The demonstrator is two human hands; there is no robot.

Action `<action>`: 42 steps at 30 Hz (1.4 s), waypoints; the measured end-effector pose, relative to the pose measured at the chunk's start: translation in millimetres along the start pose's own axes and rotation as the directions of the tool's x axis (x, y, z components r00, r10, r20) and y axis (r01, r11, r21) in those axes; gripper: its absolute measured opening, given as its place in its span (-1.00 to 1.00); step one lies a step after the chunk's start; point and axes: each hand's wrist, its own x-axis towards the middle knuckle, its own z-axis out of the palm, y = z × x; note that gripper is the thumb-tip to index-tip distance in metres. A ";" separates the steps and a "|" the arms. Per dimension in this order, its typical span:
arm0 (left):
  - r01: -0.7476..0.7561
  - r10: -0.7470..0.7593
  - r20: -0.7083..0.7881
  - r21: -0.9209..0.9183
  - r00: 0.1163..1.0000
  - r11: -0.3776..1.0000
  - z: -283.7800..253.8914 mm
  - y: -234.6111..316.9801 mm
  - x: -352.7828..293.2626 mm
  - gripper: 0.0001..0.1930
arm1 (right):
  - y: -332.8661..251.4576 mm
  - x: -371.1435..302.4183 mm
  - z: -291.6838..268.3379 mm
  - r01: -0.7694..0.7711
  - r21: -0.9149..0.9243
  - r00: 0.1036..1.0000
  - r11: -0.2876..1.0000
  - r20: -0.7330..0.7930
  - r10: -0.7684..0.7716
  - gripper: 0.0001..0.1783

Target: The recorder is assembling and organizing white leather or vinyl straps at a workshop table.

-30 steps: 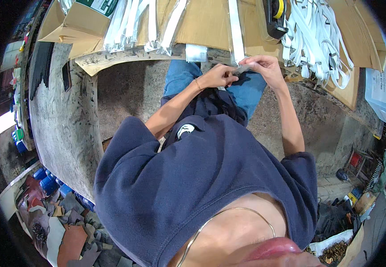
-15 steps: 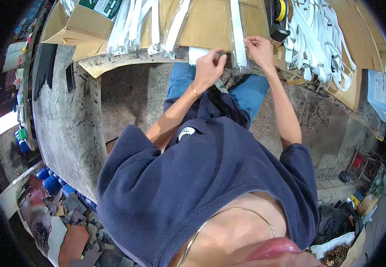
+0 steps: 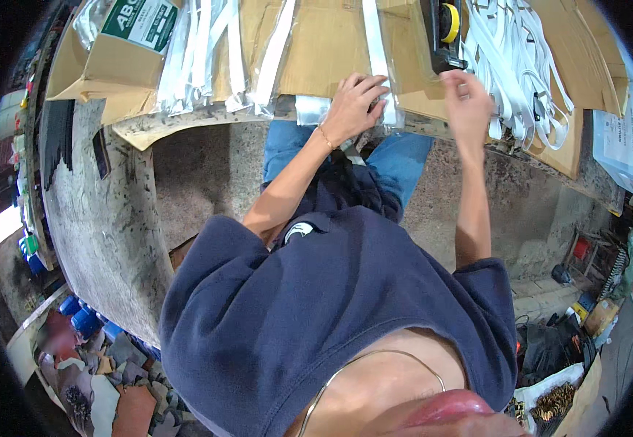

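Observation:
A white strap [image 3: 373,33] lies lengthwise in a clear plastic sleeve on the cardboard-covered table. My left hand [image 3: 355,108] rests on the near end of that sleeve, its fingers spread and lying flat, not closed round it. To the right, my right hand [image 3: 468,109] is raised at the near end of a black tape dispenser [image 3: 444,54] with a yellow roll core. Its fingers are curled together, slightly blurred; whatever they hold, if anything, cannot be made out. Under the table edge, by my left wrist, clear plastic sleeves [image 3: 311,111] stick out over my lap.
Several bagged white straps [image 3: 203,51] lie to the left, beside an open cardboard box [image 3: 116,62]. A tangled heap of white straps [image 3: 520,73] with metal fittings covers the table's right side. Past it stands a translucent plastic bin [image 3: 626,146]. Scraps [image 3: 130,393] litter the lower left.
My right hand has left the sleeve's right edge and moved right to the tape dispenser. My left hand has flattened onto the sleeve. The whole view has shifted a little.

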 end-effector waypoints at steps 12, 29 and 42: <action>-0.007 0.006 -0.012 -0.058 1.000 0.998 5.9 -3.9 1.4 -0.77 | 46.8 104.3 -26.5 -0.462 0.152 0.784 0.874 0.531 0.322 -0.71; 0.015 -0.013 0.036 -0.058 0.999 0.998 3.1 -2.6 1.6 -0.76 | 25.9 48.7 -27.6 -0.391 0.445 0.919 0.806 0.243 0.312 -0.55; 0.028 -0.027 0.029 -0.028 0.999 0.999 2.7 1.3 3.2 -0.79 | 38.2 37.0 -20.4 -0.385 0.436 0.918 0.814 0.277 0.285 -0.60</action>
